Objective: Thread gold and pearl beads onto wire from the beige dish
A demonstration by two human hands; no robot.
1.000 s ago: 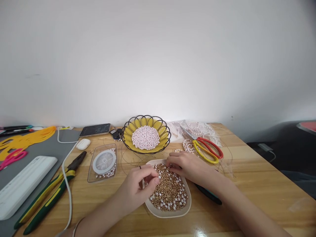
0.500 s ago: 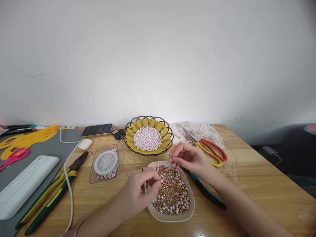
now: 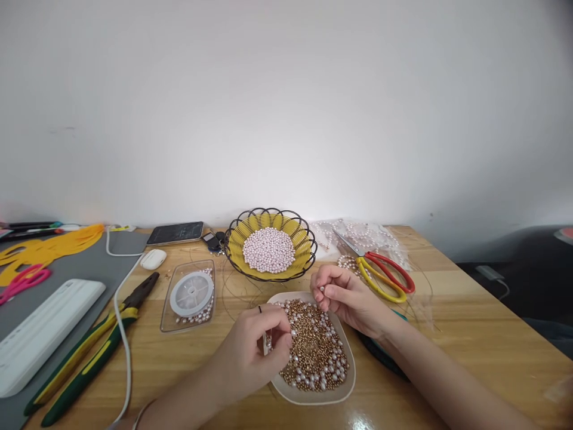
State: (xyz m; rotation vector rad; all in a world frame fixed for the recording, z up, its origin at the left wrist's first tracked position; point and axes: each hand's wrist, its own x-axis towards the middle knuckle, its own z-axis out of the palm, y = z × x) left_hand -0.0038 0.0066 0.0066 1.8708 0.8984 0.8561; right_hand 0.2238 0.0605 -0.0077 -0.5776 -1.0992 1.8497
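Over the left side of a pale tray point(image 3: 304, 399), my left hand point(image 3: 262, 340) is closed, thumb and forefinger pinched; what they grip is too small to make out. A bit of something light shows behind its fingers. My right hand point(image 3: 347, 295) hovers over the tray's far right edge, closed, with a small pearl bead point(image 3: 322, 289) pinched between thumb and fingers. Many tiny gold beads point(image 3: 308, 346) fill the tray, mixed with larger pearl beads point(image 3: 329, 379). Under my right wrist lies a dark green-handled tool point(image 3: 382, 352), mostly hidden.
Behind the tray stands a yellow basket point(image 3: 233, 263) of pinkish pearls. Red-and-yellow scissors point(image 3: 385, 278) lie right, by bagged pearl strands point(image 3: 371, 236). Leftward are a clear box point(image 3: 165, 319) with a spool point(image 3: 192, 294), large pliers point(image 3: 98, 346), a white cable point(image 3: 126, 352) and a phone point(image 3: 175, 233).
My right hand has shifted slightly right and turned, so the pearl bead at its fingertips now shows. It covers more of the green-handled tool. My left hand has hardly moved.
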